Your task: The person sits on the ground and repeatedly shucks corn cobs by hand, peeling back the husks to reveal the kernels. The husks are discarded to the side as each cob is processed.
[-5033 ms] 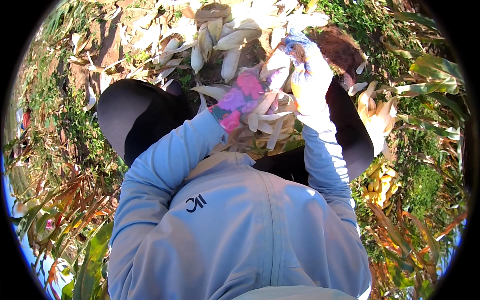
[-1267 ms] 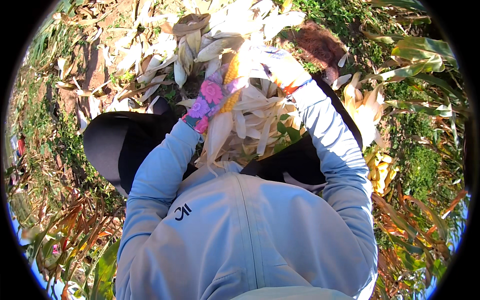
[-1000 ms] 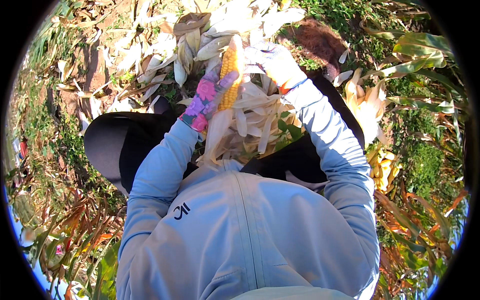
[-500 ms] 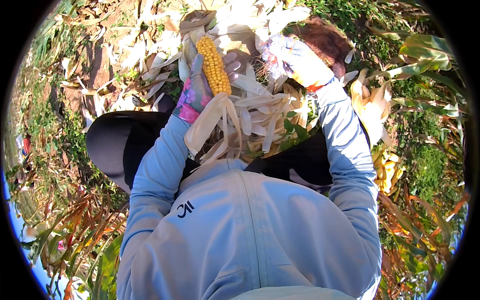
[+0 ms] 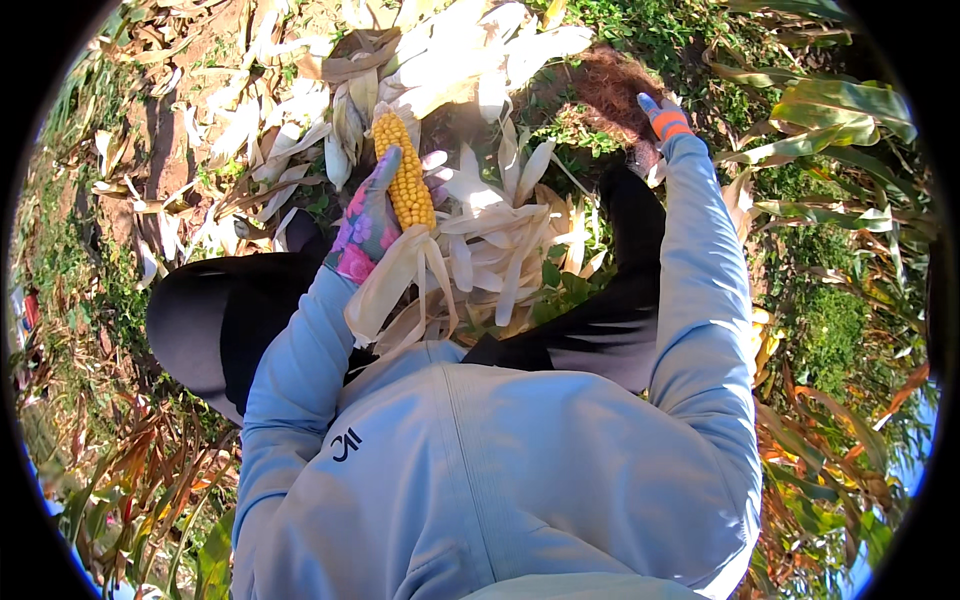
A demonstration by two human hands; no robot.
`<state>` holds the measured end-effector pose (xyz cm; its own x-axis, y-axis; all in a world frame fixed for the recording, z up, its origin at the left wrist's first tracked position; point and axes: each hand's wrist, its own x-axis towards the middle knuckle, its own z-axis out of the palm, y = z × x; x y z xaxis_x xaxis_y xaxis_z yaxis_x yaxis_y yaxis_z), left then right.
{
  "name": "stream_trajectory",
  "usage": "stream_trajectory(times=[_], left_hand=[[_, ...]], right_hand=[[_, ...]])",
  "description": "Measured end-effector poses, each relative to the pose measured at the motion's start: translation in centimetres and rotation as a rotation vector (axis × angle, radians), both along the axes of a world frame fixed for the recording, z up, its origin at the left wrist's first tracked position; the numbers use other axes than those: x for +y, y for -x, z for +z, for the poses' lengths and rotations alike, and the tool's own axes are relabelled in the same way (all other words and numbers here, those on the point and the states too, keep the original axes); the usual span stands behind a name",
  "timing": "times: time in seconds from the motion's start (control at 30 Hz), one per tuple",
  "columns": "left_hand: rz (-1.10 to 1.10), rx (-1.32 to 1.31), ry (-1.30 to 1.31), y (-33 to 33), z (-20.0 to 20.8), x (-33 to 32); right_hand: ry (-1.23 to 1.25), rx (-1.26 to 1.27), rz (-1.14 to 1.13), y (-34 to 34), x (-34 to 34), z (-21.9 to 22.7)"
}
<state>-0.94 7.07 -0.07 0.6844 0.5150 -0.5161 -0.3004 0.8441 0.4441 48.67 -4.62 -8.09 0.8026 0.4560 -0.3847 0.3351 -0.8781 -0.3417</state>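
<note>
A yellow ear of corn (image 5: 408, 172) stands tilted in my left hand (image 5: 368, 215), whose flowered glove is closed round its lower part. The fingertips show on the far side of the kernels. Its pale husk (image 5: 395, 275) is peeled back and hangs below the hand toward my lap. Over to the right, my right hand (image 5: 665, 118), in a glove with an orange band, is at the edge of a reddish-brown heap of corn silk (image 5: 612, 88). Its thumb sticks out apart from the hand; the other fingers show only in part, and I see nothing held.
Loose dry husks (image 5: 500, 245) lie between my bent legs. More husks (image 5: 450, 60) are spread on the ground ahead. Husked yellow ears (image 5: 765, 340) lie partly hidden beside my right arm. Green and drying corn plants (image 5: 840, 110) stand along the right side.
My right hand has moved right from near the middle to the silk heap; the strands seen in it are gone from its fingers. My left hand still holds the ear, slightly lower and farther left.
</note>
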Motion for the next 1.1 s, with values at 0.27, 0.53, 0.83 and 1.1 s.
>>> stream_trajectory(times=[0.27,0.53,0.83,1.1], left_hand=[[-0.057,-0.028,-0.057,-0.7,0.3,0.1],[0.016,-0.113,-0.194,-1.2,0.5,1.2],[0.178,0.044,-0.537,-1.3,1.4,0.1],[0.128,0.149,-0.375,0.0,2.1,1.0]], right_hand=[[-0.185,0.245,0.051,7.5,0.7,7.3],[-0.553,1.163,0.565,28.3,3.1,6.5],[-0.431,1.265,0.453,37.3,2.3,6.8],[-0.473,0.573,0.692,41.5,2.4,9.3]])
